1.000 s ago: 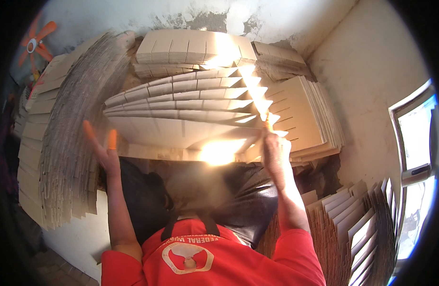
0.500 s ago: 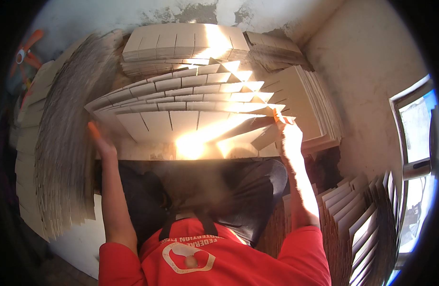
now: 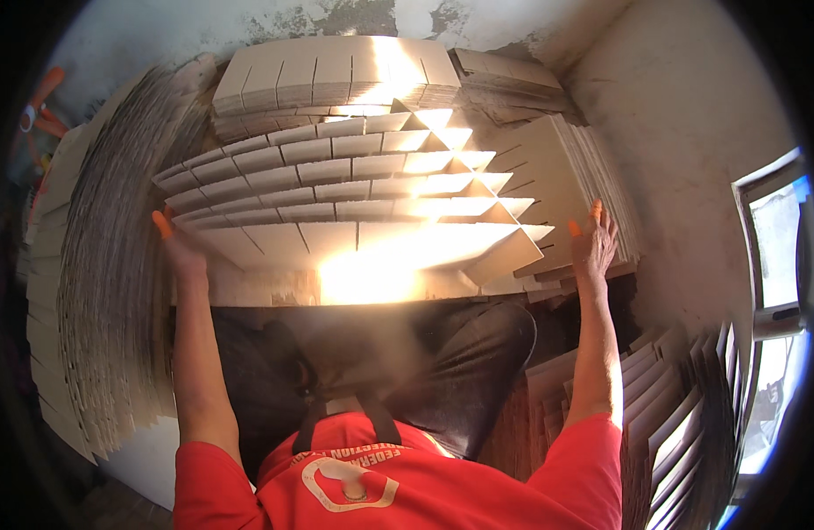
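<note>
In front of me lies a cardboard partition grid [image 3: 336,190], made of several long slotted strips standing upright, with one short strip [image 3: 504,256] crossing them at the right end. My left hand [image 3: 184,252] is by the grid's left end, fingers stretched up and apart, an orange cover on a fingertip; whether it touches the cardboard I cannot tell. My right hand [image 3: 594,243] is open at the near edge of a stack of slotted cardboard sheets [image 3: 548,172] to the right. Two of its fingertips wear orange covers, and nothing shows in its grasp.
Behind the grid stands a pile of slotted strips [image 3: 336,71], with another pile [image 3: 504,75] beside it. Tall cardboard stacks [image 3: 116,230] line the left. More pieces stand on edge [image 3: 663,397] at lower right, near a window [image 3: 778,247]. An orange-bladed fan [image 3: 41,110] is at far left.
My right hand has let go of the grid's near right corner and moved right to the sheet stack. My left hand has shifted slightly left along the grid's end. The grid's strips have spread more upright.
</note>
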### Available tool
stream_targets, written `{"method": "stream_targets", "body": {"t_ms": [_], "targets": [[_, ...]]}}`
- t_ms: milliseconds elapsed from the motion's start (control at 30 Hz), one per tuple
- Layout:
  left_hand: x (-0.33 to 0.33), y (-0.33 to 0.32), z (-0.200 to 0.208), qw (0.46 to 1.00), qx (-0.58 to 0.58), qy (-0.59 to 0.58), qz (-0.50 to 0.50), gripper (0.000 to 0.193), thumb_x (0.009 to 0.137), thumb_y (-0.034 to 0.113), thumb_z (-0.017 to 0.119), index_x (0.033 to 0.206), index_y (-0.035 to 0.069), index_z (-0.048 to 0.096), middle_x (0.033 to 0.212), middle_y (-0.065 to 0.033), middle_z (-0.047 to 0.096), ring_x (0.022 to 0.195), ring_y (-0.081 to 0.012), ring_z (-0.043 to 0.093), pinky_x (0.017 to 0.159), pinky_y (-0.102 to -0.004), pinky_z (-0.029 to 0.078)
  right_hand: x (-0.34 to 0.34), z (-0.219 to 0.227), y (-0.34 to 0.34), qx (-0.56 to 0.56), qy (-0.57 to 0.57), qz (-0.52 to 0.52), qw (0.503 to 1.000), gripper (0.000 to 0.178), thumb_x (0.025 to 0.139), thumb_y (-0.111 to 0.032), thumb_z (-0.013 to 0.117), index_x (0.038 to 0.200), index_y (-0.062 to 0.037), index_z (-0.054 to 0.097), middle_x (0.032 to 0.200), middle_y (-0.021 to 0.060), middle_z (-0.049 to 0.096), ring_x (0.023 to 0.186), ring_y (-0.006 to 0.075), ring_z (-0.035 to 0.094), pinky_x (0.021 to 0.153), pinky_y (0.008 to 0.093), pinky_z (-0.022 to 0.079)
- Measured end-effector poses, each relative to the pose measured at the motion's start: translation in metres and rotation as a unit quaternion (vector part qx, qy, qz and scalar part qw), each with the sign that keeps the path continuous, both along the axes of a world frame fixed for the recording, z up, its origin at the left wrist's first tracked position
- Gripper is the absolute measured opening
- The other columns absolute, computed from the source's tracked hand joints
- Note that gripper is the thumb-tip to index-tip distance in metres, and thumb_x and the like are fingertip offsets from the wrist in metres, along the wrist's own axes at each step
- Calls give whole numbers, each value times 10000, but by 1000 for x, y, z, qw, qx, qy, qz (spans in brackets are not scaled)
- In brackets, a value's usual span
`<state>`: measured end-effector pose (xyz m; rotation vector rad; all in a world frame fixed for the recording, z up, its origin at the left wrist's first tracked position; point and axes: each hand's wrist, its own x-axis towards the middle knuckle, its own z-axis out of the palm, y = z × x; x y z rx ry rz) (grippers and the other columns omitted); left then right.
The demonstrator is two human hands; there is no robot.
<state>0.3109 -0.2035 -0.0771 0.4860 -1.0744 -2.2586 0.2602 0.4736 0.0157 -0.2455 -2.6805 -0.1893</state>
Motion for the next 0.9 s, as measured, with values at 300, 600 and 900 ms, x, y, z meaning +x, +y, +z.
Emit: {"method": "stream_targets", "body": {"t_ms": [300,600,900], "targets": [[-16,-3,-4,998,8,15,-63,648,998,578,388,1412,83,447,1425,-47,472,1308,-231,417,1115,-388,285,-19,-22,65,1,-31,-7,1000,563,696,-212,782,1187,-42,567,1182,163,584,1157,351,509,935,482,423],[34,-7,-12,994,-16,-82,75,721,978,550,467,1458,21,368,1477,-119,426,1367,-273,397,1133,-398,322,-10,-17,70,-139,1,10,990,480,764,-259,738,1154,-19,594,1124,202,637,1068,379,571,921,463,436],[108,14,-2,972,-131,-145,127,675,957,443,562,1409,-38,421,1426,-173,476,1311,-295,469,1117,-395,351,1,26,41,-296,68,38,952,274,833,-226,702,1026,-32,713,771,188,663,717,290,637,709,374,494]]}}
